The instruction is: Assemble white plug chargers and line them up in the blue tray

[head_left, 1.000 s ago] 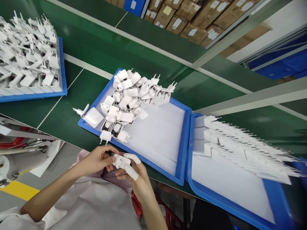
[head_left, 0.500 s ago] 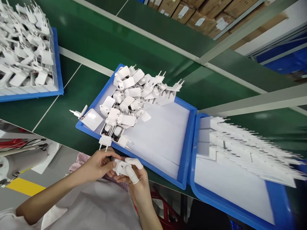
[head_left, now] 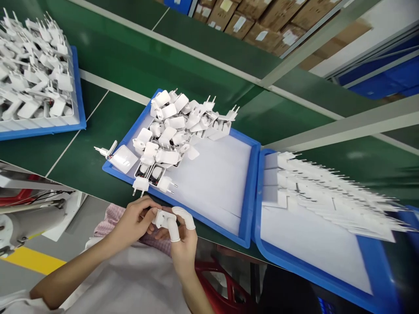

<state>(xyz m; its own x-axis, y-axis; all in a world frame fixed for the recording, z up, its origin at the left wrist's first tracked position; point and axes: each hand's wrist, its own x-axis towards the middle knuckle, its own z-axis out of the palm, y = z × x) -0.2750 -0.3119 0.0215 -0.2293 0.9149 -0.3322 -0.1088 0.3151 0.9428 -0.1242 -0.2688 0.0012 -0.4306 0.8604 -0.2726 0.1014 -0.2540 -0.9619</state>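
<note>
green bench (head_left: 81,161); blue trays (head_left: 247,209); cartons (head_left: 238,22) beyond; red stool (head_left: 230,288) below; hands (head_left: 135,222) gripping white plug (head_left: 161,220)

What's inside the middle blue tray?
The blue tray holds a cluster of white plug pieces and open casings with dark innards, on a pale lining. What lies beneath the cluster is covered.

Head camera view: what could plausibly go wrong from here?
The white plastic adapter piece, held by the left hand and right hand beyond the near edge of the green bench top, might drop if the grip slips. The white two-pin plug overhanging the near rim of the rectangular blue tray could be knocked by the left hand nearby. The flat white rounded casing jutting over the tray's left rim might get snagged.
</note>
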